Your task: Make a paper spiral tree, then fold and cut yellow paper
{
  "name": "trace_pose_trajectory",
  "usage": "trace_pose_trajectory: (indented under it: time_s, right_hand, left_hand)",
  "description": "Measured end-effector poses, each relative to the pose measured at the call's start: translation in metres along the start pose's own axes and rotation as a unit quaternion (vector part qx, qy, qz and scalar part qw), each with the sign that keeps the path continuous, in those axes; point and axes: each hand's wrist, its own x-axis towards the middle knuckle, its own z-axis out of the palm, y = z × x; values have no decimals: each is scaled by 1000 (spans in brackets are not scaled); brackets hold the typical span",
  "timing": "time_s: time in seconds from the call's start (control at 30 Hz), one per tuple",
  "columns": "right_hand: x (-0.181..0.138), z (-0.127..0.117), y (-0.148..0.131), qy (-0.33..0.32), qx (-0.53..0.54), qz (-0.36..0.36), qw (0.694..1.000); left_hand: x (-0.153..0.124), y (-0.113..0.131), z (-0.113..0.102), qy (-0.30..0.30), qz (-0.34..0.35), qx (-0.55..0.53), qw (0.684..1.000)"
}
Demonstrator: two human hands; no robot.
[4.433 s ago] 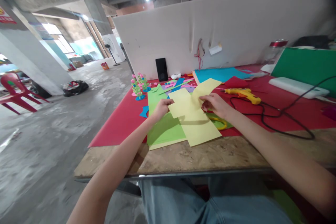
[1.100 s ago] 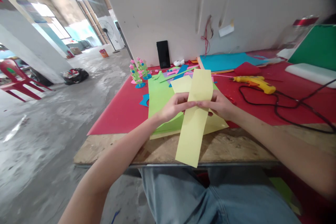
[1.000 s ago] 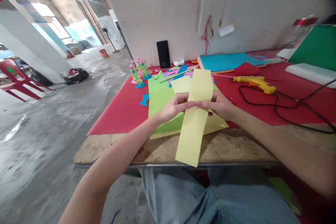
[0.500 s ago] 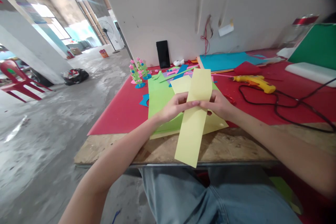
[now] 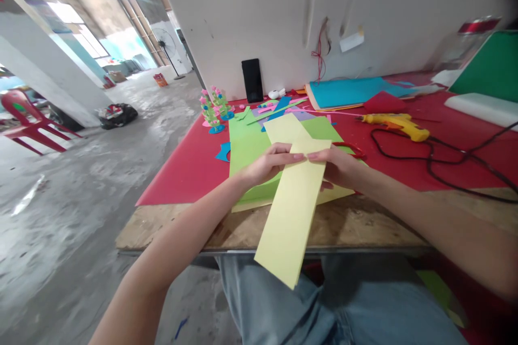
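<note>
A pale yellow paper strip point(image 5: 289, 215) slants down over the table's front edge, its lower end above my lap. A second edge shows along its lower right side, so it looks doubled. My left hand point(image 5: 269, 164) pinches its upper left edge, thumb on top. My right hand point(image 5: 342, 167) grips the upper right edge, its thumb near the left one and fingers behind the paper. Under the hands lie a green paper sheet point(image 5: 246, 156) and another pale yellow piece point(image 5: 283, 126). Red-handled scissors point(image 5: 356, 149), partly hidden, lie just beyond my right hand.
A yellow glue gun point(image 5: 399, 124) with a black cord point(image 5: 429, 161) lies to the right. Small paper-flower plants point(image 5: 210, 110), paper scraps point(image 5: 279, 110) and an upright phone point(image 5: 252, 81) stand or lie farther back. Blue sheets point(image 5: 343, 94) rest by the white panel.
The yellow strip's top end has come down toward my hands, and its lower end reaches farther over my lap. The scissors' handles now show more. Both hands still hold the strip.
</note>
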Motion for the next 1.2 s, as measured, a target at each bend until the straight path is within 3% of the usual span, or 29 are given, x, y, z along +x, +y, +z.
trace_pose_trajectory:
  time_s: [0.07,0.43,0.83,1.03,1.2]
  right_hand:
    - [-1,0,-1,-22,10,2,1000]
    - [0,2,1,29,-14,4,999]
    - [0,1,2,45,-1,20,999]
    - [6,-5,4,71,-48,2,996]
    - [12,-10,0,170,-67,-47,982]
  left_hand:
    - [0,0,0,-2,0,-6,1000]
    - [0,-2,0,-6,-55,1,998]
    - [1,-6,-4,-8,-45,10,999]
    - [2,-3,-9,23,-37,107,993]
    - [-2,12,-13,14,-58,240,969]
